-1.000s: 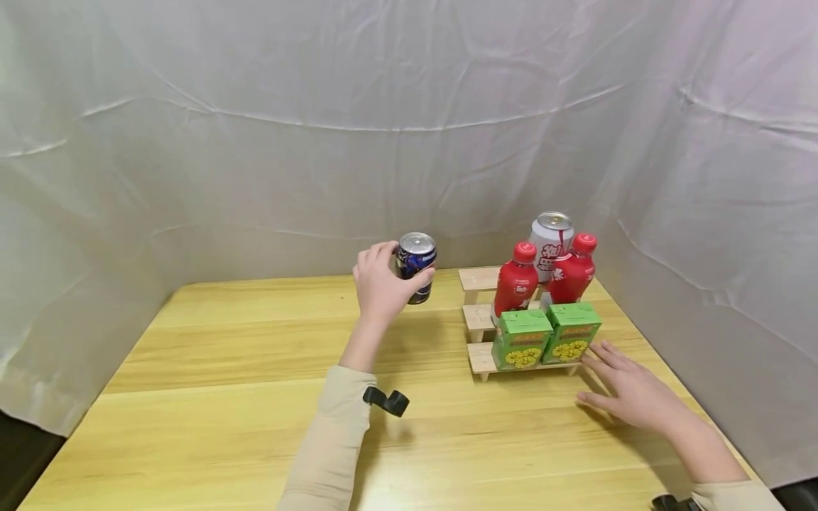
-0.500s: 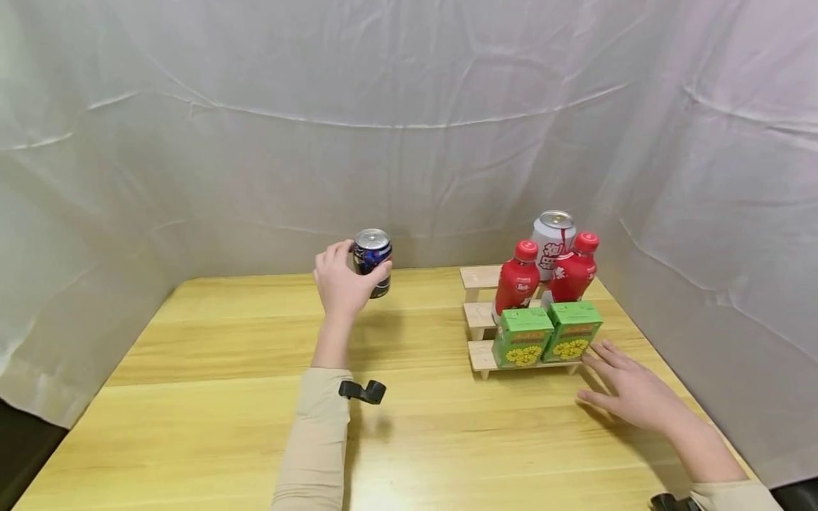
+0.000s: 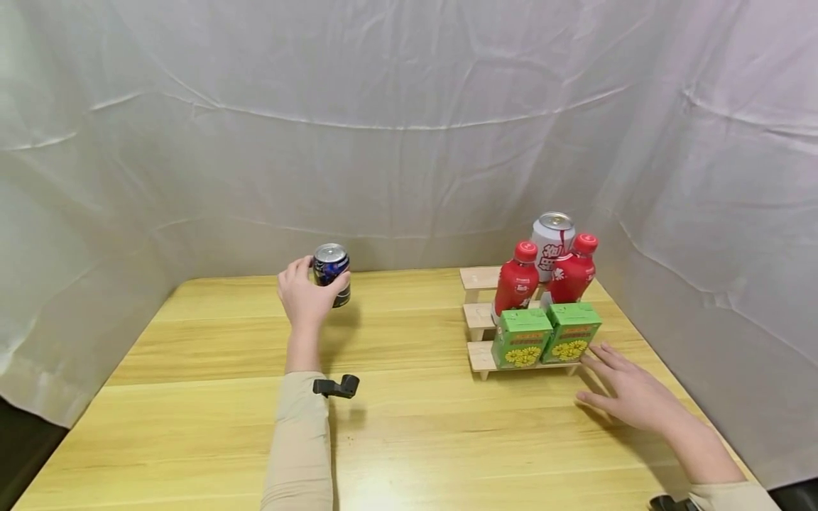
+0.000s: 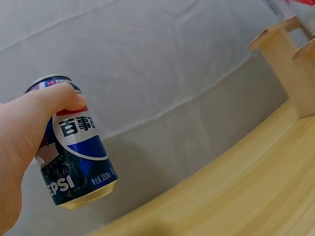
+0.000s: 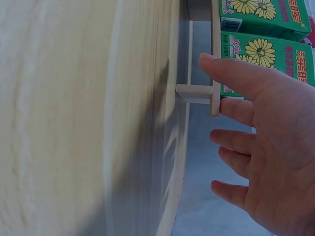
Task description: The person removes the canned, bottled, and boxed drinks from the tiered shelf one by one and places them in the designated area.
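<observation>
My left hand (image 3: 305,297) grips a dark blue Pepsi can (image 3: 331,268), thumb on the near side and fingers behind. Upright in the head view, the can is held over the back left of the table; its bottom rim shows in the left wrist view. On the right, my right hand (image 3: 633,392) has its fingers spread at the front right corner of a three-step wooden stand (image 3: 481,353). In the right wrist view, the thumb and index fingertip are right at the stand's lowest step, beside a green drink carton (image 5: 268,51).
Two green drink cartons (image 3: 522,341) stand on the stand's lowest step. Behind them are two red-capped bottles (image 3: 516,284), and a white can (image 3: 551,245) stands at the top. Grey cloth (image 3: 383,177) hangs around the wooden table (image 3: 211,411).
My left hand has carried the Pepsi can leftward, away from the stand, and in the last half second a little lower. My right hand has stayed in place.
</observation>
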The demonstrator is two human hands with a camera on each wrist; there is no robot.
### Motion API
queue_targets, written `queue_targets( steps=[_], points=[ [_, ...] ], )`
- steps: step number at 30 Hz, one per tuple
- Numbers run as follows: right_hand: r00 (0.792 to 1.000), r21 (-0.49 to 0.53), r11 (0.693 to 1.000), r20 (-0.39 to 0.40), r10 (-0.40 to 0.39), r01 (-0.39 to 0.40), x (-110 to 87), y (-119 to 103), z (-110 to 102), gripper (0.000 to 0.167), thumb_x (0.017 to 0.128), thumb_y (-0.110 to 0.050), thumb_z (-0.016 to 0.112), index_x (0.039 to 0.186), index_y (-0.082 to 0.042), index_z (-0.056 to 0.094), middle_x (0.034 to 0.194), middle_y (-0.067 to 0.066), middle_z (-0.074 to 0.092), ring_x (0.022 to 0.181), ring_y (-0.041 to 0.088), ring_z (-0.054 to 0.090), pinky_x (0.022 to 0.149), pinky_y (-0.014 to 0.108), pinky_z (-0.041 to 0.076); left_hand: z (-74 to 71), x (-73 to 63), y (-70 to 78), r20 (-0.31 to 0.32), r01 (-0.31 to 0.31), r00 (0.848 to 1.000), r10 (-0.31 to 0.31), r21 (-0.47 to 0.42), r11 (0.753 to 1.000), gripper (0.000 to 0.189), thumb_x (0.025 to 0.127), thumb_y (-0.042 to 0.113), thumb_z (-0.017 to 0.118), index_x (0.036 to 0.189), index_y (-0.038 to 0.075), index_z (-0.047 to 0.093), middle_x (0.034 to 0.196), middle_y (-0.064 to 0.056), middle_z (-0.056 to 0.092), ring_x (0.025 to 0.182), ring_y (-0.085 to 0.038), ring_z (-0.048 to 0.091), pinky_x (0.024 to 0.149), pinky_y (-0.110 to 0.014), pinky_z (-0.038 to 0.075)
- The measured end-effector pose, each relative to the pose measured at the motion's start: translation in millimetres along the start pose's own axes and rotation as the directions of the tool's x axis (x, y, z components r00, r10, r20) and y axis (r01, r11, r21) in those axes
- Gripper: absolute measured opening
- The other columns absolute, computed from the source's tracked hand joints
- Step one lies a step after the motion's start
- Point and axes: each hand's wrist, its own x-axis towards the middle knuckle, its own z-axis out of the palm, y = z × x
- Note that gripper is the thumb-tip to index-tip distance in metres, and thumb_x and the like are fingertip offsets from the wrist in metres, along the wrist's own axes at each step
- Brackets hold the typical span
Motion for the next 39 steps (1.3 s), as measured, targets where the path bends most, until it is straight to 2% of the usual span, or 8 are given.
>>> queue_targets(
  steps=[6, 14, 20, 29, 39],
  points=[
    [1.000, 0.008, 1.000, 0.001, 0.002, -0.002, -0.5, 0.5, 0.6, 0.076, 0.084, -0.052, 0.069, 0.137, 0.000, 0.052, 0.148, 0.028, 0.040, 0.135, 0.050, 0.037, 0.105, 0.065, 0.034, -0.4, 0.4, -25.6, -0.057, 0.055, 0.997, -0.057, -0.037, 0.998, 0.083, 0.066, 0.052, 0.084, 0.130, 0.006, 0.057, 0.137, -0.013, 0.053, 0.131, -0.032, 0.038, 0.112, -0.052, 0.025],
    [1.000, 0.024, 1.000, -0.001, -0.001, 0.001, -0.9, 1.0, 1.6, 0.076, 0.084, -0.051, 0.069, 0.137, 0.000, 0.052, 0.148, 0.029, 0.040, 0.135, 0.050, 0.036, 0.104, 0.066, 0.033, 1.4, -4.8, -47.8, -0.093, 0.110, 0.989, -0.116, -0.070, 0.992, 0.085, 0.067, 0.051, 0.083, 0.133, 0.005, 0.055, 0.137, -0.014, 0.052, 0.134, -0.032, 0.035, 0.113, -0.052, 0.024],
    [1.000, 0.031, 1.000, 0.001, 0.003, -0.003, -1.1, 0.9, 2.4, 0.075, 0.084, -0.051, 0.069, 0.137, -0.001, 0.052, 0.148, 0.029, 0.040, 0.135, 0.050, 0.036, 0.104, 0.066, 0.033, 2.2, -5.2, -55.7, -0.096, 0.126, 0.987, -0.131, -0.061, 0.990, 0.083, 0.067, 0.051, 0.084, 0.131, 0.006, 0.056, 0.137, -0.014, 0.052, 0.134, -0.031, 0.035, 0.113, -0.051, 0.026],
    [1.000, 0.038, 0.999, 0.011, 0.013, -0.013, -1.6, 0.6, 1.6, 0.074, 0.085, -0.051, 0.069, 0.138, -0.001, 0.052, 0.148, 0.029, 0.039, 0.135, 0.051, 0.036, 0.104, 0.066, 0.033, 4.4, -6.9, -63.7, -0.062, 0.161, 0.984, -0.164, -0.044, 0.986, 0.087, 0.067, 0.051, 0.083, 0.136, 0.008, 0.053, 0.141, -0.014, 0.049, 0.135, -0.031, 0.034, 0.112, -0.052, 0.027],
    [1.000, 0.035, 0.999, 0.012, 0.013, -0.013, -0.9, 0.1, -0.1, 0.075, 0.085, -0.051, 0.068, 0.138, 0.000, 0.051, 0.147, 0.030, 0.039, 0.135, 0.052, 0.036, 0.104, 0.067, 0.033, 7.1, -9.3, -71.5, -0.076, 0.130, 0.988, -0.133, -0.042, 0.991, 0.083, 0.069, 0.049, 0.083, 0.132, 0.006, 0.053, 0.136, -0.015, 0.049, 0.132, -0.032, 0.037, 0.110, -0.052, 0.028]
  ],
)
